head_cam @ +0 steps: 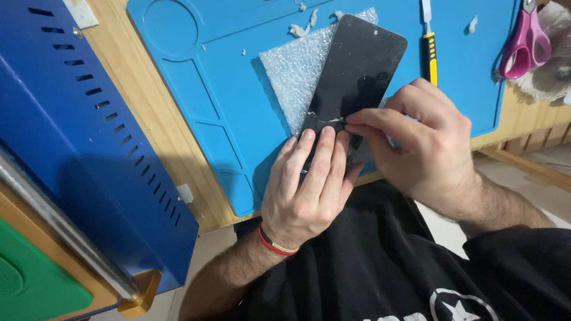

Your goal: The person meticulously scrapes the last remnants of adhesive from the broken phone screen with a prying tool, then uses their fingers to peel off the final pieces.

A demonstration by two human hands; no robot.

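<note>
Over blue mat [226, 119], left hand [306, 190] holds black glass panel [357, 77]; right hand [416, 139] pinches residue.

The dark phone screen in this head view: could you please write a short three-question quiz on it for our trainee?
1. True or false: the left hand holds the dark phone screen by its lower end.
2. What lies under the screen: A) bubble wrap B) a towel C) a book?
3. Which tool lies at the blue mat's right edge?

Key: 1 true. 2 A. 3 pink scissors. The right hand pinches a sliver at the screen.
</note>
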